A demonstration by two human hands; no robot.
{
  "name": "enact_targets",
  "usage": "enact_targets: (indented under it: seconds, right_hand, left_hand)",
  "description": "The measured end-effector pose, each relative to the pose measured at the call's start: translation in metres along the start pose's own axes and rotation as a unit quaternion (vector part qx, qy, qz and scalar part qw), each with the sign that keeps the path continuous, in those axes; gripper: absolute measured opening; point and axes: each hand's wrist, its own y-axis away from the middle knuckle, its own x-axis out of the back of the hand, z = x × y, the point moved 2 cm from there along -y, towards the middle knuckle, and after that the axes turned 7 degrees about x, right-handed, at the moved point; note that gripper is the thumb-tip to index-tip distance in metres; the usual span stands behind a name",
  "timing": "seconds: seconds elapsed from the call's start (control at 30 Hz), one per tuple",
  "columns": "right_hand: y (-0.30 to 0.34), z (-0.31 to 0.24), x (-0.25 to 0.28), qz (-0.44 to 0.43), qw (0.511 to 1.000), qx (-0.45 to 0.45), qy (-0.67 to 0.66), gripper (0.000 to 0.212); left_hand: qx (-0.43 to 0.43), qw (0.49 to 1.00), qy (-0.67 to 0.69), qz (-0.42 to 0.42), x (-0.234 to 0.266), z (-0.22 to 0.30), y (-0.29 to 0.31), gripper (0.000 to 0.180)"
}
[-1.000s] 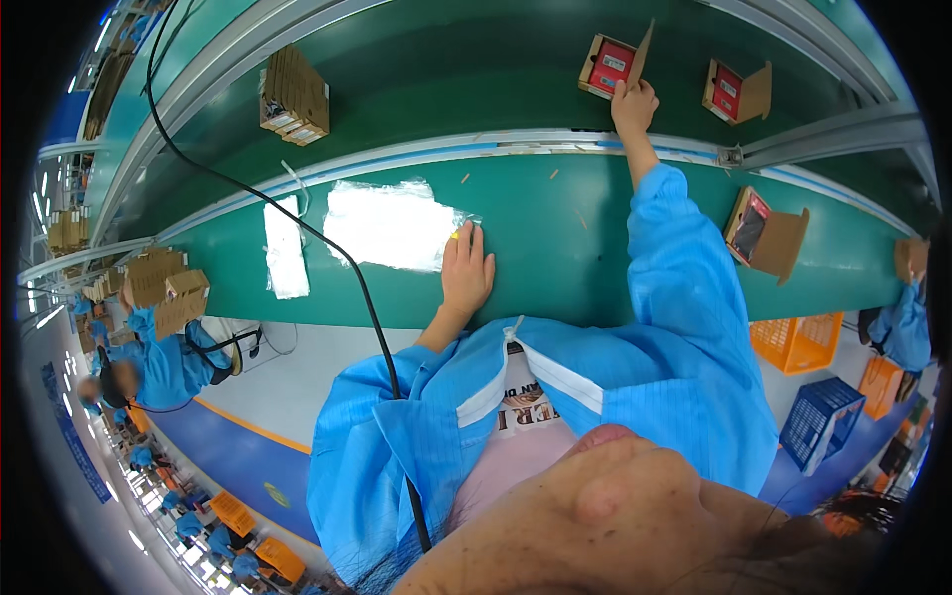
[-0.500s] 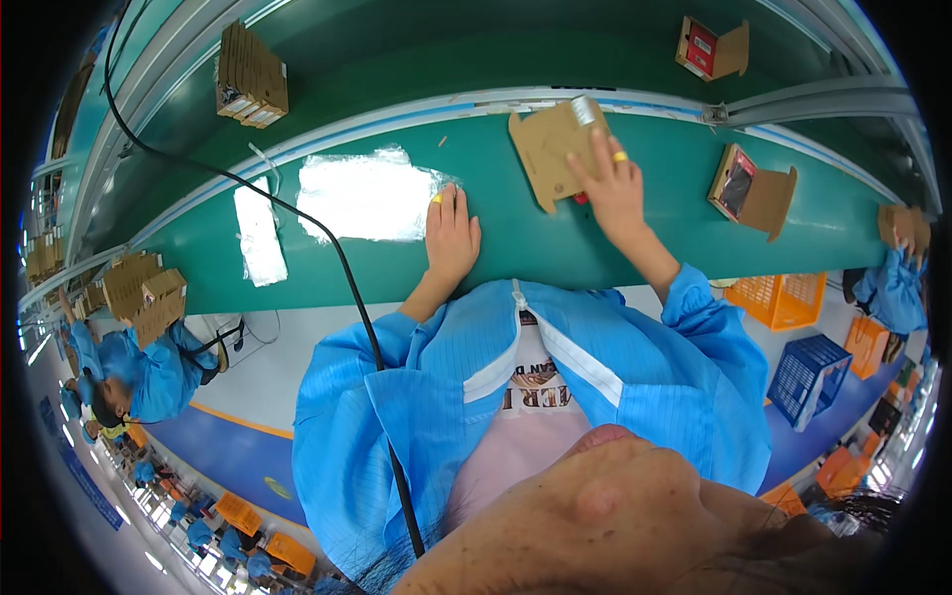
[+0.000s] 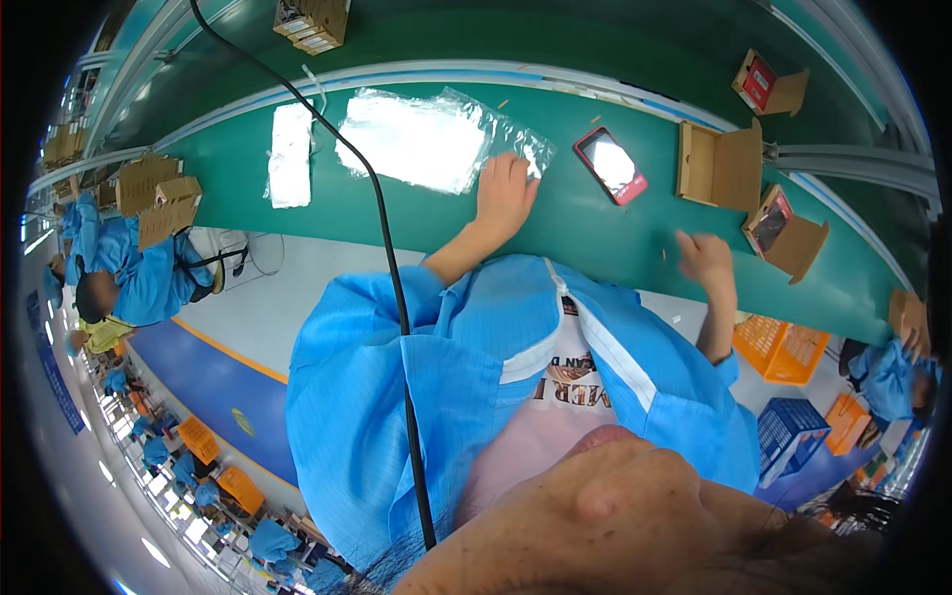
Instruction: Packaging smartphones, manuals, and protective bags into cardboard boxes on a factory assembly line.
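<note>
You had 1 phone [image 3: 611,165] w/ red case on the green bench [image 3: 416,223], 2 clear plastic bags [image 3: 421,139] [image 3: 291,155], 3 open cardboard boxes [image 3: 719,166] [image 3: 785,229] [image 3: 769,87] on your right, 1 stacked box [image 3: 311,22] on the belt, and 2 orange crates [image 3: 783,347] [image 3: 844,421], 1 blue crate [image 3: 790,438].

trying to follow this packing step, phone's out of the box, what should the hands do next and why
Probably the right hand should reach for the phone: it lies bare on the green table, beside the open box, and that hand is free. The left hand already rests on the clear bags.
</note>
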Motion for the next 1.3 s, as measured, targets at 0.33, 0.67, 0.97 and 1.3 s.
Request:
enact_targets:
  seconds: [0.33, 0.67, 0.97, 1.3]
  right_hand:
    - [-0.113, -0.143, -0.035, 0.110, 0.950, 0.174, 0.236, 0.082]
    - [-0.069, -0.101, -0.052, 0.139, 0.774, 0.146, -0.600, 0.027]
    - [-0.031, -0.141, -0.101, 0.328, 0.888, 0.324, 0.002, 0.021]
    - [-0.038, -0.153, -0.106, -0.027, 0.867, 0.118, -0.483, 0.028]
  left_hand:
    - [0.006, 0.998, -0.051, -0.031, -0.031, -0.028, -0.012, 0.008]
    - [0.124, 0.988, 0.067, -0.058, -0.024, -0.034, -0.014, 0.013]
    - [0.204, 0.968, 0.146, 0.015, -0.007, -0.032, -0.024, 0.008]
    - [-0.158, 0.987, 0.028, 0.013, 0.035, 0.022, -0.020, 0.017]
